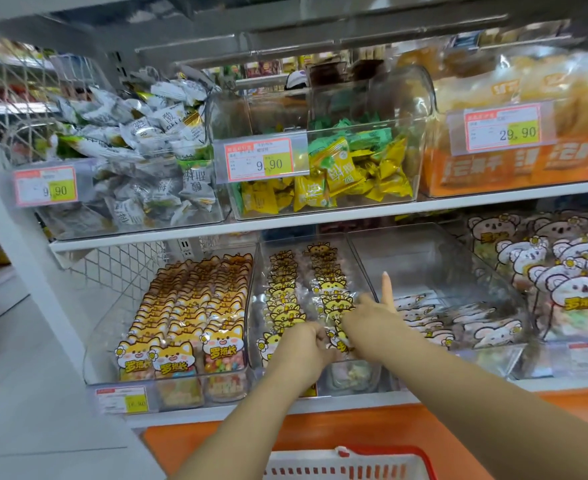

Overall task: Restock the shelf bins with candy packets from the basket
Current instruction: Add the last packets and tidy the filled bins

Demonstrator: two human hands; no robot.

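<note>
Both my hands reach into the middle clear bin [365, 268] on the lower shelf, which holds two rows of yellow tiger-face candy packets [282, 292]. My left hand [303, 344] grips the front packets at the bin's front, its fingers curled round them. Just beside it, my right hand [365, 317] holds the packets of the right row, with one finger pointing straight up. The red basket [351, 462] shows only its rim and handle at the bottom edge; its contents are hidden.
The bin to the left is full of orange fox-face packets [188, 320]. To the right, a bin holds koala-face packets [459, 323] only at its front. The upper shelf carries bins of grey-white and yellow-green sweets with price tags [258, 161]. An orange ledge runs below.
</note>
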